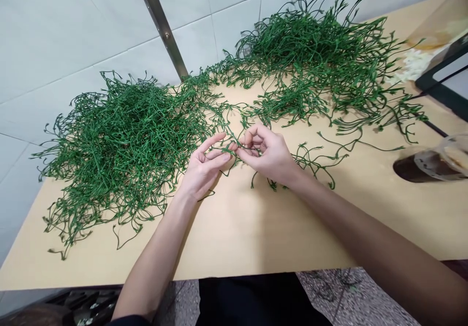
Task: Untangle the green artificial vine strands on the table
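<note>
Between my hands is a thin green artificial plant stem [231, 132] with small forked tips. My left hand [204, 167] pinches its lower end between thumb and fingers, the index finger stretched out above. My right hand [268, 150] grips the same stem from the right with thumb and fingertips, close beside the left fingertips. To the left lies a large tangled heap of green stems [124, 126]. Several loose stems [314, 160] lie on the table beside and under my right hand. Exactly where the fingers meet the stem is partly hidden.
Another big pile of green stems [303, 38] lies along the tiled wall at the back right. A plastic cup of dark drink [420, 165] lies toward the right edge of the wooden table [226, 238]. White pieces [415, 65] and a dark-framed object [444, 85] are behind it.
</note>
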A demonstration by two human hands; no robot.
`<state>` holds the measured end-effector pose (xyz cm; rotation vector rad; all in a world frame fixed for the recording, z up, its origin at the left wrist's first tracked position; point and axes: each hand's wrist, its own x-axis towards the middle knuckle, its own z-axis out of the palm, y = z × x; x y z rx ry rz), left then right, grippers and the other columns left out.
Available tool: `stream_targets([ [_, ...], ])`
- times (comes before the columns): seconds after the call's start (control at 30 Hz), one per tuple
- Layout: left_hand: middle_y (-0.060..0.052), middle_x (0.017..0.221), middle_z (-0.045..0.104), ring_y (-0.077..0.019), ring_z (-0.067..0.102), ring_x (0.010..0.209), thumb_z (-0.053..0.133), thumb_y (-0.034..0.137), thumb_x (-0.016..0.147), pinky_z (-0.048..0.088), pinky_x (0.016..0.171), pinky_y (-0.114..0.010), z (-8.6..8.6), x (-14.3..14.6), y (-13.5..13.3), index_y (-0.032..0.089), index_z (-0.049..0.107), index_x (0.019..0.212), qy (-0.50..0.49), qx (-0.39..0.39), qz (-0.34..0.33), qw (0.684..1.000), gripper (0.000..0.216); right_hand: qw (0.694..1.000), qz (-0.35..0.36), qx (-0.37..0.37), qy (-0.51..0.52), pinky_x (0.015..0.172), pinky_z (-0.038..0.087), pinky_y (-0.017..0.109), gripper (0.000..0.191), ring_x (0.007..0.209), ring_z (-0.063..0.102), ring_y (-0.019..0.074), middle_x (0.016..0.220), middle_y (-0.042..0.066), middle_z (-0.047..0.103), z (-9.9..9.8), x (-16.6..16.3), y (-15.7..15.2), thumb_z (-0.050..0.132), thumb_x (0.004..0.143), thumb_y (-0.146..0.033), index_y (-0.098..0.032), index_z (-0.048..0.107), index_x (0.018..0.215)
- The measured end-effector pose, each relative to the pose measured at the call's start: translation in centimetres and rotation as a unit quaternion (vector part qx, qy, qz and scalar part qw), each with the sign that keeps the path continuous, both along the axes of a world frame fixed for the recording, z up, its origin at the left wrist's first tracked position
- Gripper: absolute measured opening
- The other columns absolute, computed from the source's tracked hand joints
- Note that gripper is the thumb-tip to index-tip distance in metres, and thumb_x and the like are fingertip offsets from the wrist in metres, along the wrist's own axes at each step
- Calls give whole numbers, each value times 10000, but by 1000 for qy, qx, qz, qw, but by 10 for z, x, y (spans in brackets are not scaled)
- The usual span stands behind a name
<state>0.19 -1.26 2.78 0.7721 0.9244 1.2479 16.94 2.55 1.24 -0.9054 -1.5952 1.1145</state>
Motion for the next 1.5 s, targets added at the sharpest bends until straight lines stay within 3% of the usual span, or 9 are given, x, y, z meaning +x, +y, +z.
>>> stream_targets([
  [0.13, 70, 678, 637, -101, 681, 735, 835, 162, 649, 542, 852, -281, -2, -1, 0, 224, 620, 1194, 6, 3, 1, 1000, 589, 1000, 7, 1, -3, 492, 360, 219, 248, 555, 454, 81, 673, -47, 519, 1, 0, 0, 674, 722, -198, -226, 434, 777],
  [0.27, 104, 614, 570, -72, 605, 617, 832, 175, 659, 525, 701, -236, -3, 0, 1, 269, 543, 1303, 26, 14, 24, 999, 712, 1000, 12, 4, -8, 492, 357, 219, 248, 545, 436, 78, 654, -55, 505, 2, 0, -1, 674, 720, -192, -226, 436, 780],
  [0.4, 88, 690, 652, -84, 654, 686, 837, 167, 655, 507, 704, -218, -4, 2, 1, 281, 469, 1354, 35, 13, 43, 998, 798, 1000, 11, 11, -3, 494, 351, 225, 246, 530, 418, 71, 655, -58, 502, 2, -1, -2, 672, 732, -196, -224, 432, 781],
  [0.57, -29, 1006, 764, -138, 718, 845, 833, 114, 625, 527, 750, -240, -7, 4, 2, 243, 524, 1206, 29, -7, 73, 997, 671, 1000, 0, 12, 10, 496, 359, 234, 249, 524, 412, 67, 676, -48, 523, 2, -2, -3, 680, 733, -197, -224, 434, 768],
  [0.67, -26, 931, 771, -142, 722, 852, 835, 143, 645, 536, 802, -261, -7, 4, 3, 220, 556, 1086, 49, 8, 88, 995, 527, 1000, -6, 11, 14, 498, 363, 235, 251, 526, 418, 68, 678, -47, 527, 2, -2, -3, 687, 728, -196, -225, 441, 768],
  [0.8, 0, 836, 760, -148, 723, 870, 854, 236, 651, 531, 792, -261, -5, 5, 2, 223, 563, 1051, 70, 27, 112, 991, 495, 1000, -15, 6, 15, 499, 367, 233, 246, 533, 425, 70, 687, -43, 523, -1, 0, 0, 688, 731, -199, -224, 445, 764],
  [1.07, 60, 705, 687, -136, 718, 771, 912, 226, 553, 544, 829, -282, -3, 8, -1, 227, 516, 932, 51, 58, 36, 996, 548, 999, -40, 11, 28, 509, 389, 228, 278, 582, 460, 88, 696, -35, 500, -2, -1, 2, 722, 723, -196, -225, 446, 744],
  [1.3, 53, 859, 641, -99, 655, 637, 869, 265, 615, 552, 709, -284, 4, 4, -4, 276, 496, 1054, 62, 59, -3, 996, 575, 993, -82, 0, 83, 522, 391, 220, 312, 562, 422, 77, 680, -53, 459, 0, -1, 4, 731, 699, -159, -226, 429, 737],
  [1.5, -29, 951, 730, -174, 721, 872, 795, 282, 730, 561, 830, -315, 3, 1, -3, 222, 572, 1045, 88, 71, 13, 994, 391, 994, -52, -43, 90, 530, 404, 214, 352, 561, 443, 71, 684, -56, 497, -1, -1, 6, 762, 654, -168, -224, 428, 751],
])
